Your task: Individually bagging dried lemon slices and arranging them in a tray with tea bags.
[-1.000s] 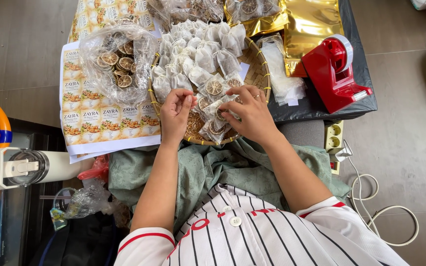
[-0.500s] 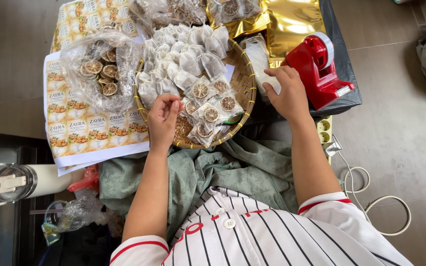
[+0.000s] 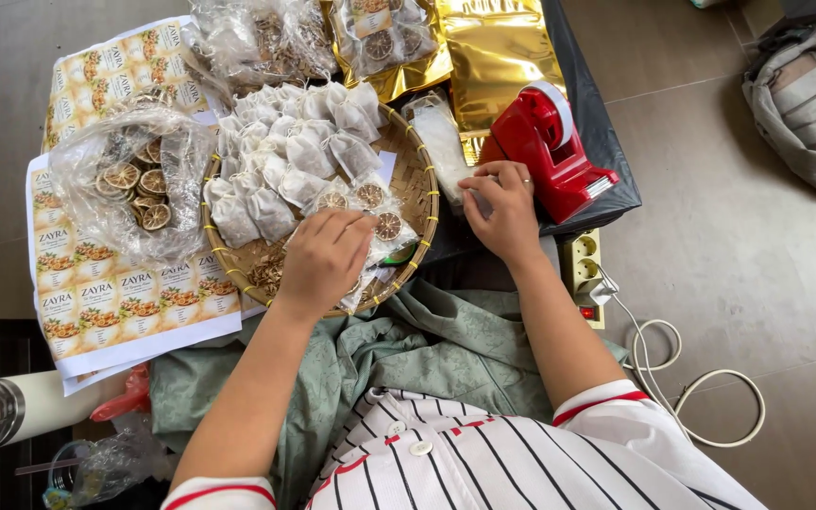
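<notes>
With the left hand (image 3: 325,260) pinning a clear packet of dried citrus slices (image 3: 382,225) in the woven tray (image 3: 419,194) and the right hand (image 3: 502,210), its grip narrow, at the red tape dispenser (image 3: 548,151), the loosely pinned packet could slip and spill slices.

soft, even daylight fills the scene, bright with no harsh shadows; only faint, diffuse shade sits under the left hand (image 3: 325,260) and right hand (image 3: 502,210). beyond the right hand, the gold foil pouches (image 3: 498,52) throw glare. the clear bags (image 3: 134,184) left of the left hand glint mildly. focus is sharp centrally; the edges bend slightly, and the lower left corner is dim.
</notes>
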